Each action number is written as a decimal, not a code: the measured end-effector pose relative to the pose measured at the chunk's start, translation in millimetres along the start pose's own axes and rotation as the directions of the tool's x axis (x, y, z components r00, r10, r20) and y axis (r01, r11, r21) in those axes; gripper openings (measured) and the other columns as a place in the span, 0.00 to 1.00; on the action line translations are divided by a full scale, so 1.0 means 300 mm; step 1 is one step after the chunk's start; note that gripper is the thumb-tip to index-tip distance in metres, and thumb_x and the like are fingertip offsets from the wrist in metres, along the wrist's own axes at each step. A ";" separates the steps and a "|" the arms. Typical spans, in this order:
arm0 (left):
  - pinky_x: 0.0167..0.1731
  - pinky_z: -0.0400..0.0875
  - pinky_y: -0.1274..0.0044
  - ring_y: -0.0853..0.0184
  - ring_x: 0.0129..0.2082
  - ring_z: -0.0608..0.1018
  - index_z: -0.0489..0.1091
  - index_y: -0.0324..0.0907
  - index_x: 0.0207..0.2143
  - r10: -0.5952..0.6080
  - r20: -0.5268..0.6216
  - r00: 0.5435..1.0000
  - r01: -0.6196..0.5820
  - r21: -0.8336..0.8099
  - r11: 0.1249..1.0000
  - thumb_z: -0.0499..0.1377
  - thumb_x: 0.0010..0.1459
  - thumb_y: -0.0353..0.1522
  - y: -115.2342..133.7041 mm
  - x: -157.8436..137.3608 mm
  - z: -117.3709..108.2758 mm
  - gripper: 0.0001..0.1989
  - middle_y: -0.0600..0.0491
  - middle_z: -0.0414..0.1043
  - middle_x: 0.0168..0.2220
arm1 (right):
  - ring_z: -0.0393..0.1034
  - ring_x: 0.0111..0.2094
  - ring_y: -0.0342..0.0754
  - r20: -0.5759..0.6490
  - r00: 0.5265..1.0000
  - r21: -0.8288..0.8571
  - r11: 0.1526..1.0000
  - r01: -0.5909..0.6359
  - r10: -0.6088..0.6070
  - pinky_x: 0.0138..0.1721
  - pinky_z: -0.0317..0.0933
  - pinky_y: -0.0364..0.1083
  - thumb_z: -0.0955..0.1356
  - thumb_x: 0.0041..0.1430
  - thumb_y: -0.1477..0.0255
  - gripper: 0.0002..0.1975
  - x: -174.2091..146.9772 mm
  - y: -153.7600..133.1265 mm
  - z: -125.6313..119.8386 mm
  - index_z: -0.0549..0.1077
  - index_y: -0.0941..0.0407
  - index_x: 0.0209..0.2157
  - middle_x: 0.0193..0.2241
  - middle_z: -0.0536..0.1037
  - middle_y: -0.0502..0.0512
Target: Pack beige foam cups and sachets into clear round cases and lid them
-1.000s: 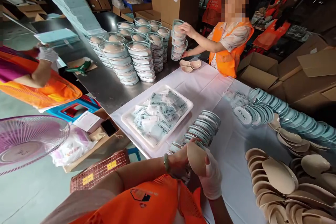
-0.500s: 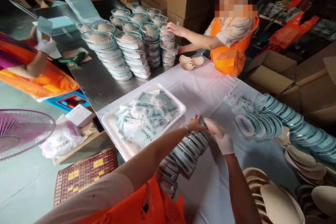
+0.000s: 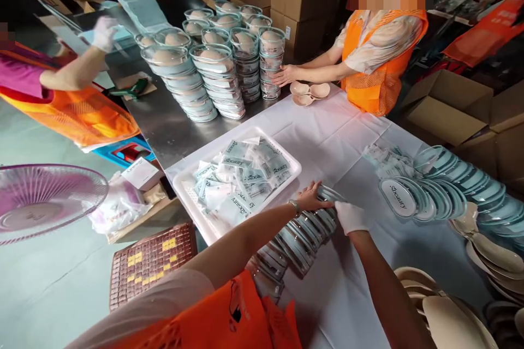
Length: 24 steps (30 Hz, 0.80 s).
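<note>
Head view, hands: the bare left hand (image 3: 310, 198) is resting with fingers parted over the far end of a row of see-through containers (image 3: 301, 242); the gloved right hand (image 3: 352, 217) is touching that same end from the other side. Whether either hand is actually gripping cannot be told. The row is leaning on its edges across the white cloth (image 3: 339, 125), beside the white tray (image 3: 186, 199) of printed sachets (image 3: 249, 174).

Head view, progress: the work appears part done. Stacks of filled containers (image 3: 210, 71) are standing on the metal table (image 3: 172, 142), beige cups showing in the top ones. Apparently awaiting handling, loose beige cups (image 3: 454, 322) are lying at lower right, with bluish containers (image 3: 462, 174) and printed oval pieces (image 3: 399, 198) above them. Contents of the row under the hands cannot be made out.

Head view, differences: a second ago both hands were holding a beige cup near the body; now none is showing in them. A co-worker's hand (image 3: 286, 75) is now touching the lower part of the nearest right-hand stack (image 3: 271, 62), which was then standing apart from the others.
</note>
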State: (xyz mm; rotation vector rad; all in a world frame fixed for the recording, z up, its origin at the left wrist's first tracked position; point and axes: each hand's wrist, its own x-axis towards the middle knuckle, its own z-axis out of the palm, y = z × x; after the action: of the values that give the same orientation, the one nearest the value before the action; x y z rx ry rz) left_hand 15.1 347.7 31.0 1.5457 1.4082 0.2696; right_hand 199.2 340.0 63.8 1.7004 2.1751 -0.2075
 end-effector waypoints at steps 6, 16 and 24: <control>0.73 0.44 0.51 0.44 0.77 0.48 0.37 0.42 0.77 0.127 0.006 0.992 -0.125 -0.129 0.984 0.63 0.61 0.54 -0.057 -0.101 -0.074 0.56 0.41 0.38 0.78 | 0.75 0.37 0.52 -0.642 0.693 0.404 0.913 -0.061 0.330 0.35 0.61 0.46 0.61 0.69 0.66 0.19 -0.144 -0.039 0.151 0.81 0.60 0.40 0.37 0.83 0.65; 0.72 0.52 0.54 0.49 0.76 0.53 0.51 0.47 0.75 -0.062 -0.162 0.985 0.007 -0.321 0.947 0.58 0.63 0.56 -0.545 -0.669 0.050 0.45 0.44 0.55 0.74 | 0.72 0.42 0.55 -0.760 0.572 0.501 0.839 0.212 0.309 0.44 0.68 0.52 0.68 0.66 0.65 0.14 -0.483 -0.453 0.385 0.82 0.59 0.43 0.36 0.78 0.63; 0.74 0.47 0.59 0.52 0.78 0.43 0.44 0.41 0.76 0.066 -0.135 0.989 -0.093 -0.208 0.974 0.55 0.67 0.49 -0.474 -0.686 0.203 0.44 0.41 0.42 0.77 | 0.71 0.37 0.53 -0.706 0.648 0.503 0.846 0.177 0.284 0.43 0.68 0.52 0.69 0.62 0.64 0.15 -0.414 -0.499 0.374 0.85 0.58 0.41 0.35 0.76 0.62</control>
State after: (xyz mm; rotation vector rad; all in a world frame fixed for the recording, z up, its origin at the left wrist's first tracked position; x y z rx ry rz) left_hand -92.8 119.1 -17.6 1.4292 1.3680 0.5595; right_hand 102.8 150.8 -9.3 2.5295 2.8445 -0.0745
